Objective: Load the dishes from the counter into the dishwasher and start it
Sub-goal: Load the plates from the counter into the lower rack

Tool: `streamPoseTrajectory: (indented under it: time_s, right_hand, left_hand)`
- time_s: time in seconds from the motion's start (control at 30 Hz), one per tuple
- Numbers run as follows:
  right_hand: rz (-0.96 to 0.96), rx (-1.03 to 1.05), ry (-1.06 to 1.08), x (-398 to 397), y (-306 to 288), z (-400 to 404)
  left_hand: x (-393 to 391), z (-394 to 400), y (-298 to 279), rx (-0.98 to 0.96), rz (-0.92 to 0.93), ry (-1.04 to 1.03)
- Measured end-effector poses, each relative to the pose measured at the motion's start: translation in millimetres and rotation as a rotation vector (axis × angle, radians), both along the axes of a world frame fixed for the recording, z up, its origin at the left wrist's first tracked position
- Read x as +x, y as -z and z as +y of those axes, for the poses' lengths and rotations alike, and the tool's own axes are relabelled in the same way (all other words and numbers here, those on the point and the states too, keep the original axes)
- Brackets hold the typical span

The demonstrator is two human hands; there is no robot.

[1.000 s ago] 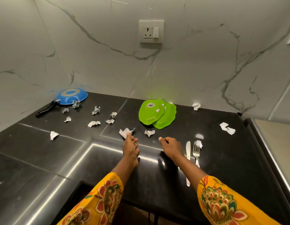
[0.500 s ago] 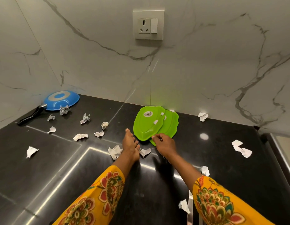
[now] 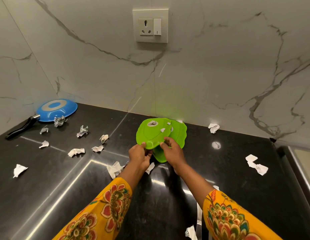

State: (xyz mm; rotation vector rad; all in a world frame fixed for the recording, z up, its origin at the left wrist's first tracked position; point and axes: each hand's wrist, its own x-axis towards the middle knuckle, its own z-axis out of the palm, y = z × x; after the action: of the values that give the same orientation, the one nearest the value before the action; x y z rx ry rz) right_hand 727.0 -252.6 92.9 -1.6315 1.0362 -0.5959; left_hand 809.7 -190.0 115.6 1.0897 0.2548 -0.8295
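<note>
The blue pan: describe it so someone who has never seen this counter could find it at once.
Start at the black counter and follow the marble wall to the far left corner. There the blue pan lies upside down, its black handle pointing toward the left edge. It is the only blue thing, set apart from the green plates and the crumpled paper scraps.

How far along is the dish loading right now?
Nothing looks loaded yet, and no dishwasher is in view. In hand: the left hand and right hand grip the near edge of the top green plate, which overlaps a second green plate; paper scraps lie on them. Left: both plates, the blue pan upside down by the wall, loading and starting.
</note>
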Motion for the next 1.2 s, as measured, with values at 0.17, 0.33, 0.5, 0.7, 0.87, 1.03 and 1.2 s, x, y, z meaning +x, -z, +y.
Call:
streamPoseTrajectory:
  time_s: [0.17,0.33,0.5,0.7,0.87,1.03,1.2]
  right_hand:
    - [-0.409,0.515,0.159,2,-22,11]
    - [-0.706,0.742,0.363,-1,-50,22]
    - [-0.817,0.858,0.493,-16,-64,35]
    - [-0.740,0.922,0.418,-52,-60,54]
    - [-0.651,0.910,0.369,-85,-55,85]
    - [-0.613,0.958,0.323,-122,-53,131]
    - [-0.460,0.967,0.186,-165,-50,173]
  left_hand:
    - [-18,11,-8,-0.166,-0.024,0.078]
    - [-35,34,-19,-0.225,-0.177,0.208]
    - [-30,56,-21,-0.133,-0.208,0.224]
    - [-18,87,-19,-0.126,-0.061,0.106]
    - [-20,118,-23,-0.212,0.000,0.076]
    - [-41,157,-24,-0.230,0.031,0.171]
    - [-70,190,-13,-0.320,0.044,0.304]
